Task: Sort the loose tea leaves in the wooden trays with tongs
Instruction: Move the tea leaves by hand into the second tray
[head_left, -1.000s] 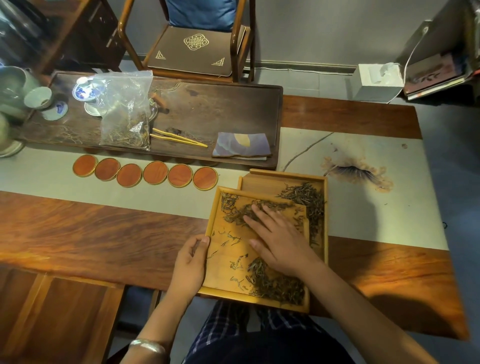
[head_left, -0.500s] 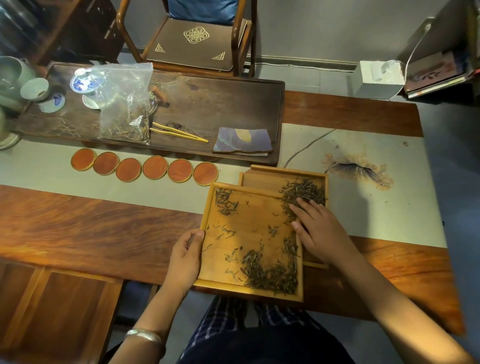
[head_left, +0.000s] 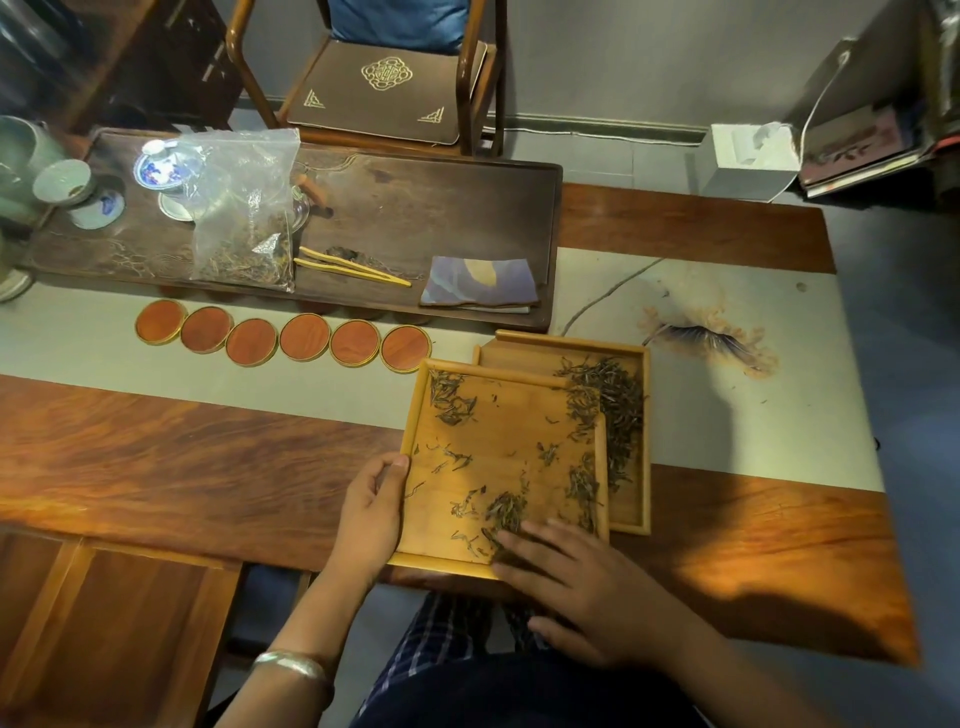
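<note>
Two shallow square light-wood trays sit overlapped on the brown wooden bench (head_left: 156, 457), the near tray (head_left: 498, 457) resting on the far tray (head_left: 631, 499). One pair of pale bamboo tongs (head_left: 350, 267) lies untouched on the dark tea board (head_left: 441, 213), its long axis left-to-right, joined end rightward. The left hand (head_left: 371, 512) grips the near tray's left rim; the right hand (head_left: 582, 582) lies flat, fingers spread, on the dark tea leaves (head_left: 506, 512). Six round orange coasters (head_left: 283, 340) form a row.

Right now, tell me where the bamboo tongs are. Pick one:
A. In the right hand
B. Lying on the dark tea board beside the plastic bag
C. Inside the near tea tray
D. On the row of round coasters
B: the tongs lie untouched on the dark tea board, just right of the plastic bag, while the right hand rests its bare fingers on the leaves.
</note>
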